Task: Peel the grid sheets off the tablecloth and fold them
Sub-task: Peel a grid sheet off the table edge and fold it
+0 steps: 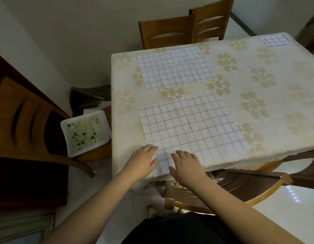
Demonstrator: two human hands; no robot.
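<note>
- Grid sheets (191, 127): thin white paper, matt, creased along fold lines.
- Tablecloth (258, 95): cream cloth, floral pattern, soft sheen.
- Chairs (170, 32): brown wood, smooth, varnished.
- Tray (85, 132), left of frame: white, glossy, plastic-like.
- Floor (284, 217): glossy, reflective.

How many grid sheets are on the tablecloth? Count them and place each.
3. The near grid sheet lies under both hands, the middle grid sheet lies beyond it, and the small grid sheet sits at the far right corner.

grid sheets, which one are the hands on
The nearest grid sheet: both the left hand and right hand rest on its near corner.
</note>
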